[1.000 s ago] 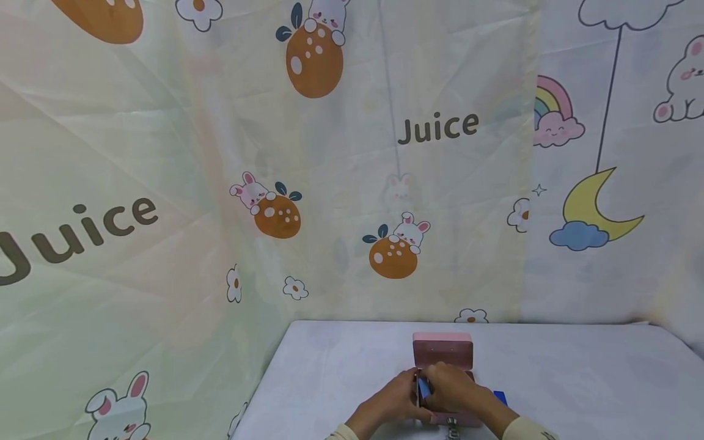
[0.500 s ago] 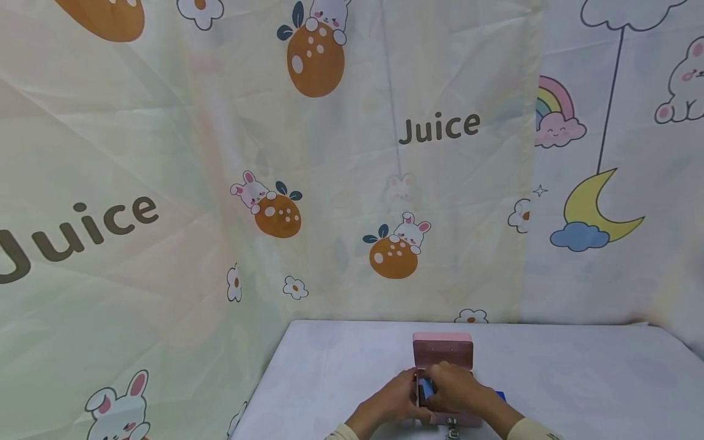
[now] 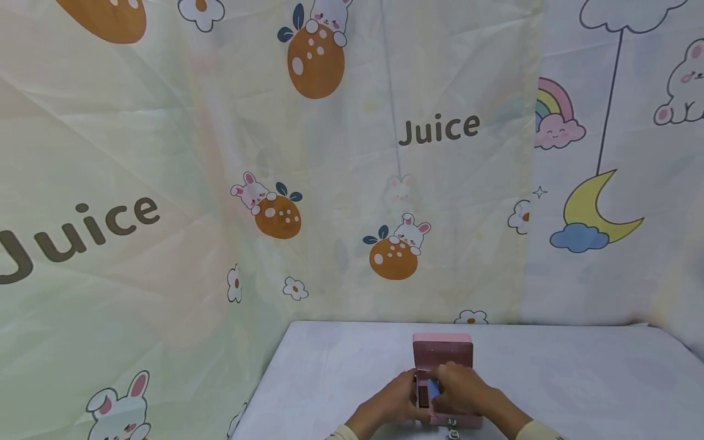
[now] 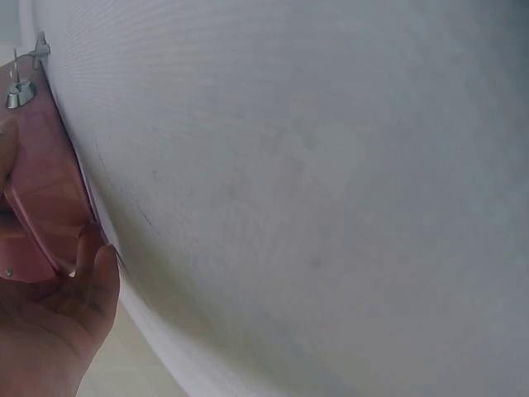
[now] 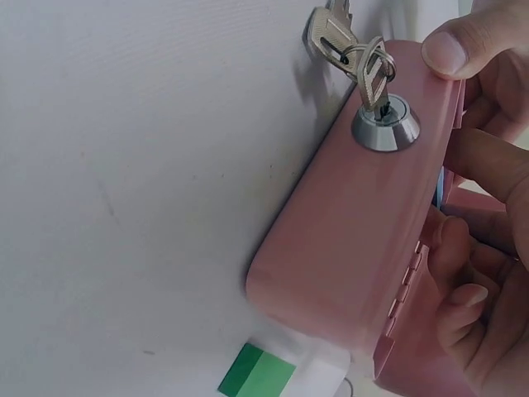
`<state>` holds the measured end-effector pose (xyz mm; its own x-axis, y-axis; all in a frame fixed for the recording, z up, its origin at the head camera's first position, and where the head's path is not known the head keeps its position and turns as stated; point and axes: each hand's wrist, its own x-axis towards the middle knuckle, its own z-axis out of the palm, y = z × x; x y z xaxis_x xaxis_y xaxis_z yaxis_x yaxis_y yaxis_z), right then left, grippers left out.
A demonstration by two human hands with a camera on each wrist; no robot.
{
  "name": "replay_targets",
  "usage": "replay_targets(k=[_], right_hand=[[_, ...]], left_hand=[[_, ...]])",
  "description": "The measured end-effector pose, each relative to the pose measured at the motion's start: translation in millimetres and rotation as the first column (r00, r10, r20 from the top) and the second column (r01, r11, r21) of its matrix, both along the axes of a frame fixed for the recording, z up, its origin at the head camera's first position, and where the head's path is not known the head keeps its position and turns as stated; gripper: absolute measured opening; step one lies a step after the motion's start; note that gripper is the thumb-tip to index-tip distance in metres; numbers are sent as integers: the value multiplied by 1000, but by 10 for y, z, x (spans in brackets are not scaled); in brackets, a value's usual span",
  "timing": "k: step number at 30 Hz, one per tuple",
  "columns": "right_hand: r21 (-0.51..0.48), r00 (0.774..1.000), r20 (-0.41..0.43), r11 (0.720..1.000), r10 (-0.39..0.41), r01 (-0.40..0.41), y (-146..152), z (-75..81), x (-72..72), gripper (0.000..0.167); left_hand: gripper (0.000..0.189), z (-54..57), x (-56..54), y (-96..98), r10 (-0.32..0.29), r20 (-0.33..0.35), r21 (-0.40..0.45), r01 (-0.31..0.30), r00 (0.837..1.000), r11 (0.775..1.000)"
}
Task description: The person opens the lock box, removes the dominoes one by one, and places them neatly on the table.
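Note:
A pink metal cash box (image 3: 456,420) stands on the table with its lid (image 3: 443,354) raised at the back. Keys (image 5: 332,37) hang from the round lock (image 5: 386,124) on its front. My left hand (image 3: 393,397) grips the box's left side, its thumb over the front edge in the right wrist view. My right hand (image 3: 462,388) reaches down inside the box, fingers curled about a flat blue piece (image 3: 434,387). Only a sliver of that piece shows in the right wrist view; the rest is hidden by the fingers. Left of it, a dark rectangle (image 3: 423,396) shows inside the box.
A white table (image 3: 341,348) extends to both sides of the box. Beside the box in the right wrist view lies a white item with a green patch (image 5: 258,372). Printed cloth (image 3: 341,244) hangs behind the table and along its left.
My right hand has shifted slightly right inside the box, and the blue piece with it. More of the dark rectangle shows. The blue patch right of the box is hidden now. My left hand stays put.

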<state>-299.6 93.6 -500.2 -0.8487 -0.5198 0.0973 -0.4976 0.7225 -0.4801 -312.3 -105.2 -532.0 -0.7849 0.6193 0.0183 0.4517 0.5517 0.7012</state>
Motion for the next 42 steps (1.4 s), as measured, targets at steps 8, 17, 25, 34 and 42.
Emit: replay_targets(k=[8,17,25,34,42], right_hand=[[1,1000,-6,1000,-14,14,61,-14,8,24],[71,996,-15,993,-92,93,99,-11,-1,31],[79,996,-5,993,-87,87,160,-39,1,31],[58,989,59,990,-132,129,200,2,26,32],[49,990,59,991,-128,125,242,-19,43,29]], left_hand=[[71,-20,-7,18,23,38,-4,-23,999,1000],[69,-49,-48,22,-10,32,25,9,999,1000],[72,-56,-61,17,-41,55,70,37,998,997],[73,-38,-52,20,-33,49,62,30,998,998],[70,-35,-37,18,-39,50,61,36,998,997]])
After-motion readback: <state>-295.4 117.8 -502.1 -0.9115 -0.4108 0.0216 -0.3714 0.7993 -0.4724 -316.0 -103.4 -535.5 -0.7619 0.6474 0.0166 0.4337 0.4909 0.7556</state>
